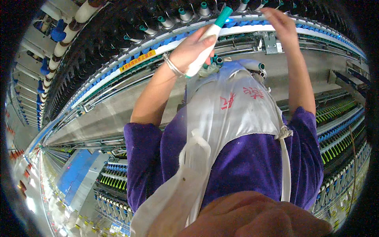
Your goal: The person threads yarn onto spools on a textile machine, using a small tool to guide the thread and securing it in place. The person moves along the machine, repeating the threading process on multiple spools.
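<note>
My left hand (194,48) grips a white yarn bobbin (208,38) with a teal tip, held slanted up toward the spinning frame. A bangle sits on that wrist. My right hand (279,23) reaches up to the frame's rail (252,29), fingers on the row of spindles (185,15); what they touch is hidden. Below my arms hangs a white apron pouch (233,102) over a purple top, with several teal-tipped tubes (218,61) sticking out of its mouth.
A long spinning frame (118,67) with blue and white rails runs from the top right to the far left. Rows of wound bobbins (63,43) line its upper left. Green and blue tube racks (339,138) stand at the right and lower left.
</note>
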`<act>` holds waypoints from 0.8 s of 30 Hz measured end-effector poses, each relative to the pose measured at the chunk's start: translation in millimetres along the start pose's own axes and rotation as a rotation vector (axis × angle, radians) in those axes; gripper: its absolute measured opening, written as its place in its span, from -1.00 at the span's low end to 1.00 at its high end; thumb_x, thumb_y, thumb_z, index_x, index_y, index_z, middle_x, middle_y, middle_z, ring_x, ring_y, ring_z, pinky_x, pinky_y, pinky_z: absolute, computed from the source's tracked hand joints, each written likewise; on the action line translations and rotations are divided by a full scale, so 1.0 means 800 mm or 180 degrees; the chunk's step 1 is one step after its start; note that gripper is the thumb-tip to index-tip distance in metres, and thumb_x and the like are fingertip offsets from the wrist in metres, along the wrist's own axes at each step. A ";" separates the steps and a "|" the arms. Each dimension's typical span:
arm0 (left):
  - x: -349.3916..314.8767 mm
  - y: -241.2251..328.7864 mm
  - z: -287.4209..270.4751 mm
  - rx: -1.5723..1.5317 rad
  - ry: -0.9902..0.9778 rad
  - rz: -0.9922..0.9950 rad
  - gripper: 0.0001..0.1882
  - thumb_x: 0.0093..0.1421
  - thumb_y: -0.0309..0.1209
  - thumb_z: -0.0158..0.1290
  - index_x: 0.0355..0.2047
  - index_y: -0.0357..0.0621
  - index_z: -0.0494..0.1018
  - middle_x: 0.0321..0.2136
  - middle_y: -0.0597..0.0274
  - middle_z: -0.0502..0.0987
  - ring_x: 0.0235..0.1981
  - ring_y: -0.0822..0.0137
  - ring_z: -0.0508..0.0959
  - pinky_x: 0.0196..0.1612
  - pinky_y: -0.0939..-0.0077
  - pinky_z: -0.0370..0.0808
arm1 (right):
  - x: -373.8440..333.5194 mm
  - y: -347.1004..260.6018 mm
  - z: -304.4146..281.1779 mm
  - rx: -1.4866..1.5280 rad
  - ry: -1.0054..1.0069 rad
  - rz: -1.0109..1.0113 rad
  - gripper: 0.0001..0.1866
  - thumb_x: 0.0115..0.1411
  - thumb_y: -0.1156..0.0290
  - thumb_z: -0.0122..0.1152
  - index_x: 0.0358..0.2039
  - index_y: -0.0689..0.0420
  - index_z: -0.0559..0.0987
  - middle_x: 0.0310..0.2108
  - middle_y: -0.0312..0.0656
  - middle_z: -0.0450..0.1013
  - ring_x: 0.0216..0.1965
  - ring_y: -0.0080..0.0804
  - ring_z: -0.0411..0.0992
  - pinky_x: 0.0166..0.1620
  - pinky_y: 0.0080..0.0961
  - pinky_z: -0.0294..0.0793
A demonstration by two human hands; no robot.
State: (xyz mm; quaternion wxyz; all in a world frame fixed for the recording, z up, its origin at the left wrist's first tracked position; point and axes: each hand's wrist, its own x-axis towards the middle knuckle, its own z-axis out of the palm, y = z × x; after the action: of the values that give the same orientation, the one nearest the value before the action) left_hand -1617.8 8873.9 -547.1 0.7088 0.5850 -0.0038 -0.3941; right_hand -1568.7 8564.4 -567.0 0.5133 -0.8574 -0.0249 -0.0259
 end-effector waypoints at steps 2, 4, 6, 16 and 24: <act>0.000 0.001 -0.001 -0.0603 -0.0410 -0.0028 -0.54 0.32 -0.22 -0.12 0.18 -0.11 0.22 -0.42 0.19 0.50 -0.55 0.41 0.51 -0.55 0.55 0.45 | -0.008 0.018 0.014 -0.1804 -0.0166 -0.1267 -0.75 0.20 0.21 0.17 -0.21 0.07 0.59 -0.64 -0.32 0.29 -0.58 -0.54 0.24 -0.50 -0.52 0.24; 0.005 0.001 0.001 -0.0903 -0.0536 -0.0227 -0.62 0.27 -0.28 -0.03 0.04 -0.17 0.32 -0.40 0.23 0.51 -0.50 0.42 0.53 -0.49 0.56 0.46 | -0.011 0.018 0.034 -0.2101 -0.0110 -0.1241 -0.74 0.20 0.17 0.17 -0.23 0.07 0.59 -0.56 -0.19 0.43 -0.51 -0.44 0.38 -0.44 -0.45 0.34; 0.013 -0.006 0.004 0.0084 -0.0330 -0.0166 -0.65 0.22 -0.30 0.02 -0.04 -0.19 0.35 -0.40 0.24 0.51 -0.47 0.44 0.52 -0.42 0.58 0.46 | -0.009 -0.001 0.052 -0.1014 -0.0006 -0.0371 -0.72 0.21 0.15 0.16 -0.30 0.11 0.61 -0.41 -0.22 0.55 -0.39 -0.42 0.46 -0.37 -0.49 0.39; -0.069 -0.088 -0.172 0.3063 0.0449 -0.1483 -0.30 0.11 0.32 -0.13 -0.40 -0.12 0.54 -0.50 0.17 0.55 -0.46 0.31 0.52 -0.29 0.37 0.44 | 0.024 0.019 0.016 0.0954 -0.0331 0.0054 -0.75 0.25 0.23 0.09 -0.30 0.14 0.59 -0.40 -0.37 0.50 -0.42 -0.50 0.44 -0.36 -0.47 0.42; -0.182 -0.165 -0.303 0.0471 0.3034 -0.1159 -0.35 0.15 0.24 -0.08 -0.52 -0.20 0.45 -0.58 0.15 0.52 -0.56 0.27 0.54 -0.47 0.46 0.46 | 0.033 0.054 0.101 -0.2494 -0.0836 -0.1711 -0.82 0.03 0.39 0.19 -0.32 0.11 0.58 -0.44 -0.12 0.47 -0.34 -0.11 0.48 -0.28 -0.25 0.50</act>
State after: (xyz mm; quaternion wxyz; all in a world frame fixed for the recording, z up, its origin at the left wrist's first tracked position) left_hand -1678.0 9155.8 -667.0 0.5084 0.7394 0.3937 -0.1995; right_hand -1537.9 8615.8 -641.1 0.1199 -0.9453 -0.2981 -0.0566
